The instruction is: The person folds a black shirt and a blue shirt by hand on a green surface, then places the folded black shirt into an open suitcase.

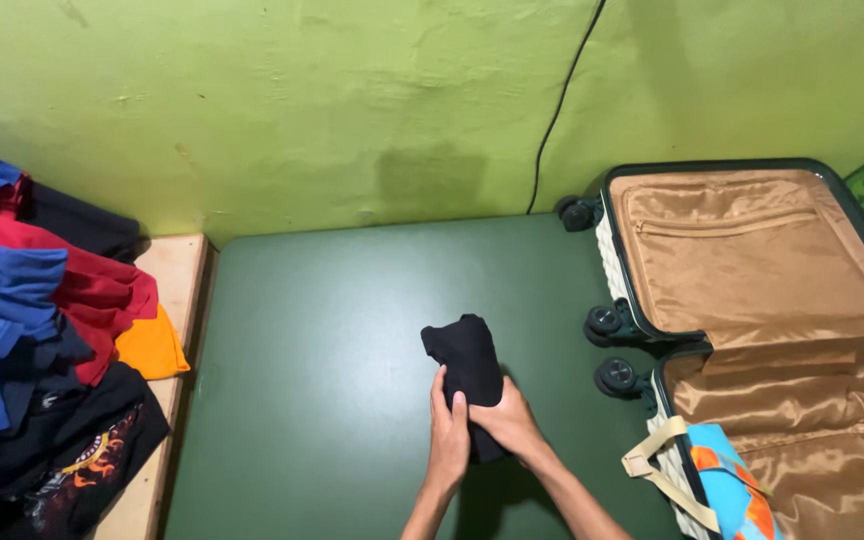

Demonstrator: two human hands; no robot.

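I see my left hand (449, 437) and right hand (508, 422) both clenched around the near end of a rolled black cloth garment (469, 372) on the dark green mat (332, 330), its long axis pointing away toward the wall, bare mat all round, and the open tan-lined suitcase (752, 270) right.

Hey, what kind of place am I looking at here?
Probably a room in a home, set up for packing. An open suitcase with tan lining lies on a green mat, a pile of clothes sits to the left, and both hands hold a rolled black garment.
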